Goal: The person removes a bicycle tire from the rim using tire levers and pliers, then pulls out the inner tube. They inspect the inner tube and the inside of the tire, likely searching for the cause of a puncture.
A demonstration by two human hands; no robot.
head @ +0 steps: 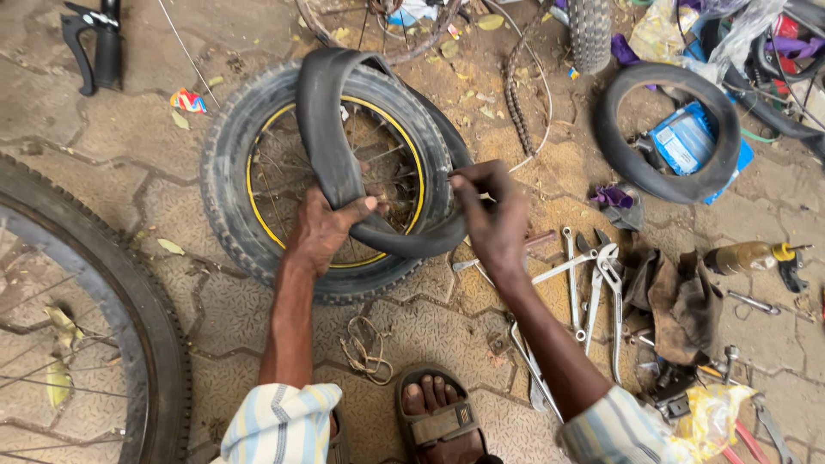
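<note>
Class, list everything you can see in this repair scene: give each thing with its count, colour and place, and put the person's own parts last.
small wheel: one, black tyre with yellow rim, flat on the paving, centre
inner tube: one, black, draped over the small wheel, held by both hands
large wheel: one, black tyre, lower left
loose tube: one, black ring, upper right
blue packet: one, inside the loose tube
spanners and pliers: several, silver, right of centre
rag: one, brown, right
oil bottle: one, yellowish, far right
chain: one, rusty, top centre
sandal: one, brown, bottom centre
left hand: grips the tube
right hand: pinches the tube
</note>
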